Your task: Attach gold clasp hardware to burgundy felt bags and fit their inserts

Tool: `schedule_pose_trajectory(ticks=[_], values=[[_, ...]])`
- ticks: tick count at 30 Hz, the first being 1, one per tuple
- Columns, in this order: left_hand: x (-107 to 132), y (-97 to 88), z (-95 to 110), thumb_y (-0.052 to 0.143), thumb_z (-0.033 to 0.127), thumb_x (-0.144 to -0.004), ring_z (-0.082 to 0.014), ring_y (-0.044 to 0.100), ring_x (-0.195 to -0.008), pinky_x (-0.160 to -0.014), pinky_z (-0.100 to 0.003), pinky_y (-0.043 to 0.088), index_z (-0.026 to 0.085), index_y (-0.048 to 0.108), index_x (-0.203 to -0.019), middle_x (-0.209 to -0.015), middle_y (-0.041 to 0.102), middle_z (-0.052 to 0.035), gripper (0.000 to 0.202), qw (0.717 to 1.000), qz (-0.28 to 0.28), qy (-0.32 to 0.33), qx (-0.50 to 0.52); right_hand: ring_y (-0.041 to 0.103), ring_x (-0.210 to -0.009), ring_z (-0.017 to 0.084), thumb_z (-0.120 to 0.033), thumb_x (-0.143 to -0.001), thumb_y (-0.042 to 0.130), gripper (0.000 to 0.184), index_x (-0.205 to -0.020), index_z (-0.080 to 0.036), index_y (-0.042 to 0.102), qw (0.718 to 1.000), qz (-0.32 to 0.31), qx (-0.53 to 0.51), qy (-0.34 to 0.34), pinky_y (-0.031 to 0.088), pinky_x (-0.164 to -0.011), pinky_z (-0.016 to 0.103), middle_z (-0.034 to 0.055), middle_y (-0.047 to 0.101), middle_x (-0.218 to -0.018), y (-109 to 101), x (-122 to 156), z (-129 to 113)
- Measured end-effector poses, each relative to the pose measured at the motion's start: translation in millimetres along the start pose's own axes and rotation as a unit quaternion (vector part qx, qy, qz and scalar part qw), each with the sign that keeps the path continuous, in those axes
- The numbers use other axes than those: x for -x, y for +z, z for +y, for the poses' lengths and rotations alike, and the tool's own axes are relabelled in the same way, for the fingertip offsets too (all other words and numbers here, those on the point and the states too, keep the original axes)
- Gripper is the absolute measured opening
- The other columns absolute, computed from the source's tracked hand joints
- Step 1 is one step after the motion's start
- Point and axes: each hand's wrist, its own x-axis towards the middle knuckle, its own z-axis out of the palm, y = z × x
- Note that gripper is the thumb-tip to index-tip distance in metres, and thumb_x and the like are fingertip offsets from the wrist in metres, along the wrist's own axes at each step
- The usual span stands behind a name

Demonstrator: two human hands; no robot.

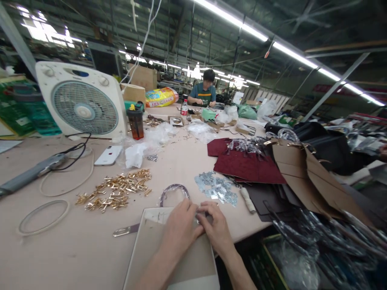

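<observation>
My left hand (180,221) and my right hand (215,226) meet over the top edge of a light beige bag panel (151,249). The fingers of both are bent and pinched close together. A small dark, shiny bit shows between them, but the fingers hide most of it and I cannot make out what it is. Behind the hands, a plastic-wrapped bag handle (162,194) arches up from the panel's far edge. A dark strap with a gold metal end (124,230) sticks out from under its left side.
Gold metal fittings (117,189) lie heaped at left, flat silver plates (216,187) ahead to the right. Maroon bag pieces (248,165) and brown ones (317,177) cover the right side. A fan (84,104), phone (108,155) and drink cup (136,123) stand left. A co-worker (204,92) sits opposite.
</observation>
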Motion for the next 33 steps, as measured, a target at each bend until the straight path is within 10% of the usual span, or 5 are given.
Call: schedule_pose_trajectory(ticks=[12,18,33], values=[[2,-2.8,3,0.084,0.034,-0.078,-0.0280,0.061,-0.106,-0.095,-0.041,0.048,0.025,0.068,-0.112,-0.111,0.061,-0.0043,0.038,1.000,0.000,-0.008,0.013,0.068,-0.104,0.027,-0.055,-0.096,0.063,0.038,-0.111,-0.021,0.072,0.975,0.205,-0.046,0.076,0.054,-0.093,0.039,0.0095,0.074,-0.110,-50,-16,38],[2,-7.0,7,0.085,0.034,-0.078,-0.0279,0.060,-0.109,-0.096,-0.040,0.048,0.024,0.068,-0.111,-0.111,0.062,-0.0043,0.039,1.000,-0.001,-0.022,0.013,0.067,-0.098,0.030,-0.048,-0.094,0.063,0.030,-0.101,-0.023,0.078,0.980,0.138,0.146,0.013,0.054,-0.088,0.043,0.0112,0.074,-0.105,-72,-43,55],[5,-3.5,5,0.085,0.034,-0.078,-0.0283,0.059,-0.110,-0.096,-0.041,0.048,0.026,0.067,-0.112,-0.113,0.062,-0.0040,0.039,1.000,0.006,-0.012,0.010,0.066,-0.081,0.028,-0.035,-0.085,0.066,0.012,-0.078,-0.027,0.071,0.975,0.122,0.186,0.019,0.048,-0.078,0.038,0.0061,0.071,-0.084,-67,-57,61]])
